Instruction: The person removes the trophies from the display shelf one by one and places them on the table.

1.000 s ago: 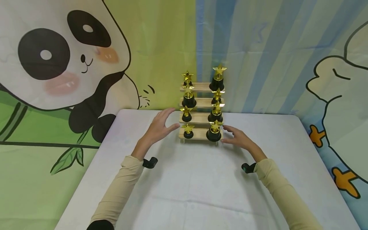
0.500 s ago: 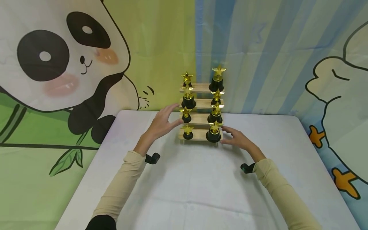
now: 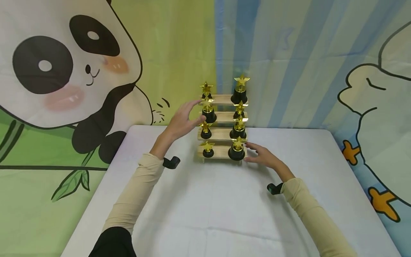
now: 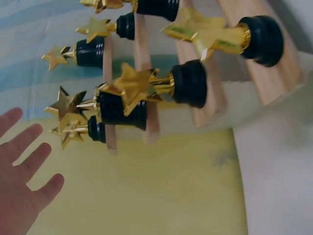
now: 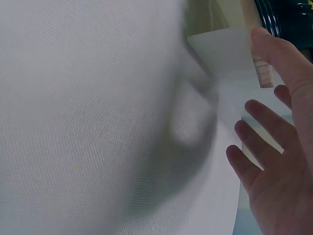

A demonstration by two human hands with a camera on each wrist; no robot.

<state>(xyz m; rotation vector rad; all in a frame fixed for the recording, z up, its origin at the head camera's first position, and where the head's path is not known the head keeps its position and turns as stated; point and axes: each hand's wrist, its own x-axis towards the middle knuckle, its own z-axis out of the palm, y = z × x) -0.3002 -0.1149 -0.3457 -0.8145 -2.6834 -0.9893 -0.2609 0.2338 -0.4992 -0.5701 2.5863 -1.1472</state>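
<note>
The right hand is spread out, with its palm in sight and gaps between the long fingers. Its thumb points up to the end of a wooden board. The thumb tip is in front of the wood, but I can't tell if they touch. A trophy's dark, shiny base sits on the board, with a bit of gold at its side. The big white worktop has a soft, blurry gray shadow. Past the worktop's edge, beside the palm, is a pale blue wall cloth.
</note>
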